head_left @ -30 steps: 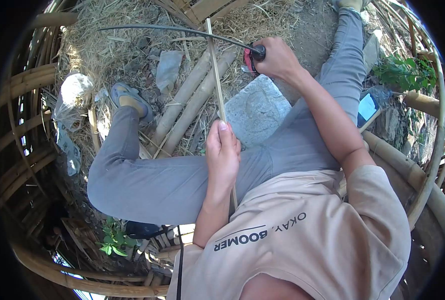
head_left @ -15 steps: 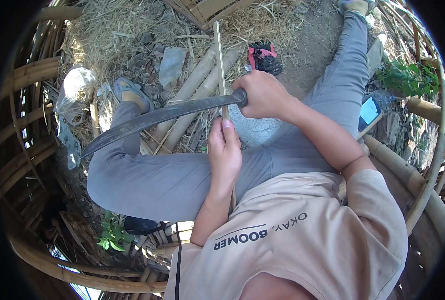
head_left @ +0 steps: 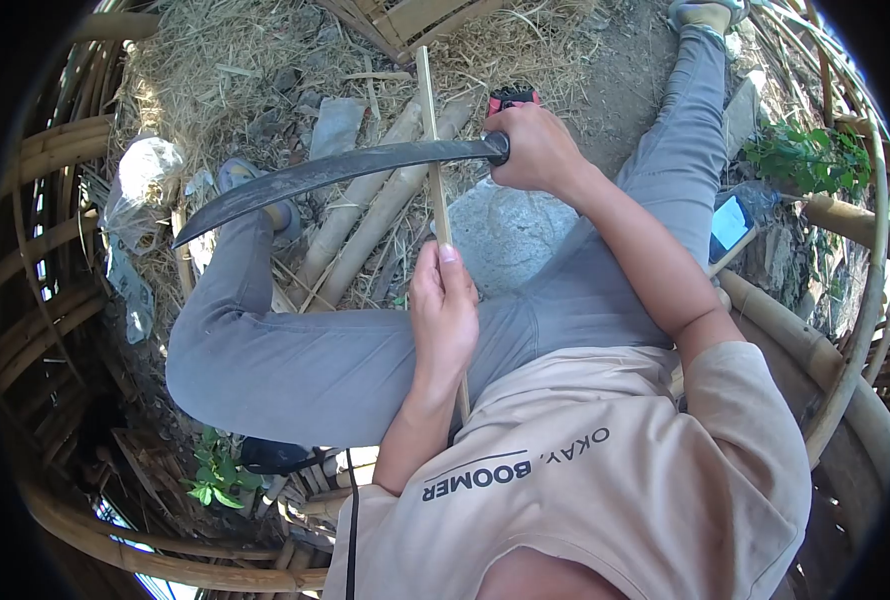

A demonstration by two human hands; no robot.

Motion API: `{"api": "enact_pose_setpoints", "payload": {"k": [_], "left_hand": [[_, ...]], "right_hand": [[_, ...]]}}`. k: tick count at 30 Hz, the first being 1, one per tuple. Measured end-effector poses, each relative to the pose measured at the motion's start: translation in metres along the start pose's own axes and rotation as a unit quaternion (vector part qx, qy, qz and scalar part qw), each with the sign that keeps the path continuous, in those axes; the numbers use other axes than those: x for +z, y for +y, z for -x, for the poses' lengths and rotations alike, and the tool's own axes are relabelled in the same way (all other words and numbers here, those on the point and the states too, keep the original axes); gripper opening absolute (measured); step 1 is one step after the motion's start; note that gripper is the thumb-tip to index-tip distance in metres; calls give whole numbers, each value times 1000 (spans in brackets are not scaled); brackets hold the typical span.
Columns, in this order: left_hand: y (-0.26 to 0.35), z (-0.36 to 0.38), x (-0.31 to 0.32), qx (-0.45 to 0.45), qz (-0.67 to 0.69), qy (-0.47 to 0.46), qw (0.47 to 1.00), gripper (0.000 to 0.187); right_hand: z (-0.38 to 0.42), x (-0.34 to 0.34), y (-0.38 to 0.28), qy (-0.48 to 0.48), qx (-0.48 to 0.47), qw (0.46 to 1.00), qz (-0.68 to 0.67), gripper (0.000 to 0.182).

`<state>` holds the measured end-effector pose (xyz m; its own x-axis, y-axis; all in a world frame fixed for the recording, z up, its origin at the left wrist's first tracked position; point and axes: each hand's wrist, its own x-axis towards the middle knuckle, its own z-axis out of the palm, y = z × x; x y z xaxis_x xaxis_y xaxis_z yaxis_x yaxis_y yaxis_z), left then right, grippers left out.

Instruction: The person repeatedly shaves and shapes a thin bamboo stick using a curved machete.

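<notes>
My right hand (head_left: 537, 150) is closed around the handle of a large curved machete (head_left: 335, 168). Its dark blade reaches left and lies across a thin bamboo strip (head_left: 427, 110), appearing to touch it. The strip stands lengthwise in front of me, and my left hand (head_left: 445, 305) pinches it below the blade, thumb on top. Its lower end runs down past my wrist to my shirt. Beneath the machete, between my legs, sits a pale grey stone (head_left: 510, 240). My right hand partly hides a red and black glove (head_left: 513, 98) on the ground.
Bamboo poles (head_left: 370, 205) lie on straw-covered ground left of the stone. Plastic bags (head_left: 145, 190) are at the left. A phone-like object with a bright screen (head_left: 731, 222) rests by my right thigh. Curved bamboo rails (head_left: 815, 345) surround me.
The machete and my right hand have moved up along the strip, farther from my left hand. My left hand keeps its hold on the strip. More of the stone shows.
</notes>
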<state>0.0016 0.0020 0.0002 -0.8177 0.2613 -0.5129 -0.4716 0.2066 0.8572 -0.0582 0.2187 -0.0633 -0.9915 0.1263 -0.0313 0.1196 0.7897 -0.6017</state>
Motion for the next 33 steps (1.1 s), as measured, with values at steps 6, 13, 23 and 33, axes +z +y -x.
{"api": "enact_pose_setpoints", "payload": {"k": [6, 13, 23, 33], "left_hand": [[2, 1, -2, 0, 13, 6, 1000, 31], [2, 7, -9, 21, 49, 4, 999, 30], [17, 21, 4, 1, 191, -174, 966, 26], [25, 17, -24, -13, 229, -144, 962, 26]], "right_hand": [[-9, -3, 1, 5, 0, 1000, 11, 20], [-27, -11, 20, 53, 82, 995, -9, 20], [16, -29, 27, 67, 146, 965, -208, 29], [37, -27, 13, 111, 179, 946, -248, 33]]}}
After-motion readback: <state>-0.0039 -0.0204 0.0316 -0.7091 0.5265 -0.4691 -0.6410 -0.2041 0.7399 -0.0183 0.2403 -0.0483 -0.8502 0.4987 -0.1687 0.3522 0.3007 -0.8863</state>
